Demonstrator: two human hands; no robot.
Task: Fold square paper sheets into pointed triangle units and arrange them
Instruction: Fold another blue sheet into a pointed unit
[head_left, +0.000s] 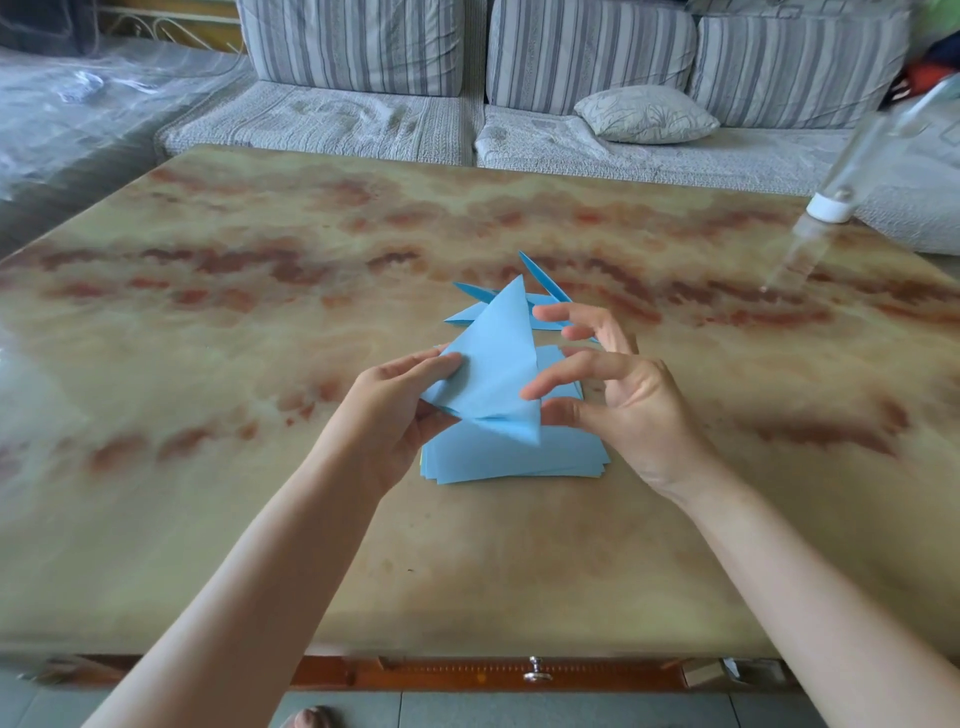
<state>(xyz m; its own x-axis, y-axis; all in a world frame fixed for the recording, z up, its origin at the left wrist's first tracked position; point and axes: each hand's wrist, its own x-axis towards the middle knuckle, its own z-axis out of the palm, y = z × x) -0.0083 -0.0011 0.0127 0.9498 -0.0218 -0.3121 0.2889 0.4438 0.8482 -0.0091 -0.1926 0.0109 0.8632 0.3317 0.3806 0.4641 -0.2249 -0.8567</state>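
The fingers (415, 366) of the left hand (395, 415) are curled round the left corner of a blue folded paper (493, 358). They pinch it and hold it up in the air. The paper is a tall triangle with its tip pointing away from the person. The right hand (628, 400) is just beside it, with its fingers spread and loosely bent. Its first finger touches the paper's right side with the tip. Its thumb sits near the low right corner, but the view is too blurry there to tell if it touches. Right under the paper, a stack of blue sheets (514, 460) lies flat on the marble table (208, 322). Just behind the stack, a few pointed units (470, 316) lie in a small heap. Past the table stands a striped sofa (363, 114) with a pillow (647, 114) on it.
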